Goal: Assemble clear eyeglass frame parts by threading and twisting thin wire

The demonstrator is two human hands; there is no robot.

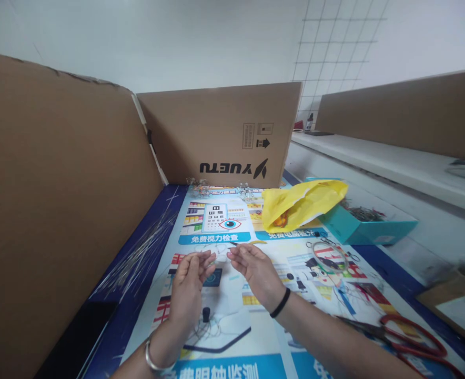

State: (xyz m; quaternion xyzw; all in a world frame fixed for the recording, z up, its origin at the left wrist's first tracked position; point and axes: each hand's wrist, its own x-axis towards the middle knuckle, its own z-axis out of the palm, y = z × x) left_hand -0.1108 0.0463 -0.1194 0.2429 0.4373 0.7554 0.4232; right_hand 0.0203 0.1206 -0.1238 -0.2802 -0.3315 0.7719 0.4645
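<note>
Both hands are raised over the printed poster (268, 321), fingertips facing each other a short way apart. My left hand (193, 273), with a silver bangle on its wrist, has thumb and fingers pinched together; whatever it holds is too small to make out. My right hand (256, 271), a black band on its wrist, is also pinched, and what lies between its fingertips is unclear. Just beyond the right fingertips lies a thin tool with a dark tip and a yellow handle (258, 242). Thin wire pieces (206, 329) rest on the poster near my left wrist.
Red-handled scissors (410, 337) lie at the front right. A yellow bag (303, 202) leans by a teal box (374, 229) of wire pieces. Wire coils (329, 257) lie before them. Long thin wires (138, 258) spread at left. Cardboard panels (220, 131) stand behind and left.
</note>
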